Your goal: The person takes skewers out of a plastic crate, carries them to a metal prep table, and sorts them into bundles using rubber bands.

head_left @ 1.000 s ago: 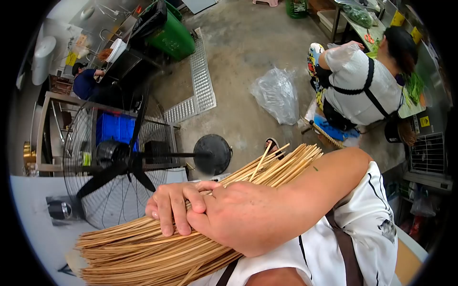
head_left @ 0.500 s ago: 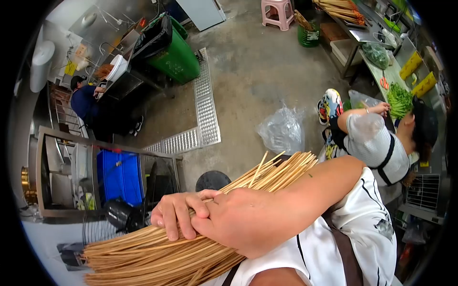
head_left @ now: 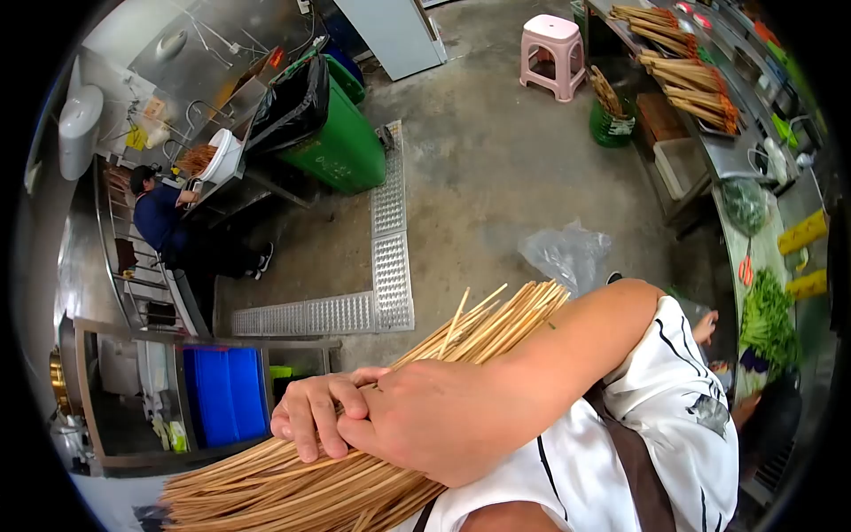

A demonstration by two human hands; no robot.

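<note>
A thick bundle of long thin bamboo skewers [head_left: 292,492] lies slantwise across my chest, hugged in my arms. From the right my forearm crosses over it, and my right hand [head_left: 430,412] is closed on the bundle, its fingers partly hidden. Just left of it the fingers of my left hand [head_left: 310,412] curl over the skewers and touch the right hand; the rest of that hand is out of sight. Upper skewer ends [head_left: 532,310] fan out above my forearm. The lower ends spread at the bottom left.
A green wheeled bin [head_left: 346,133], a pink stool [head_left: 554,53] and a plastic bag [head_left: 567,253] stand or lie on the floor. Left is a metal rack with a blue crate [head_left: 226,395]. Skewer bundles [head_left: 683,71] lie on the right counter. Co-workers are at left and right.
The view has shifted: the bin, stool and counter now sit lower in it, and the right co-worker is mostly hidden behind my arm. My hands keep the same hold on the skewers.
</note>
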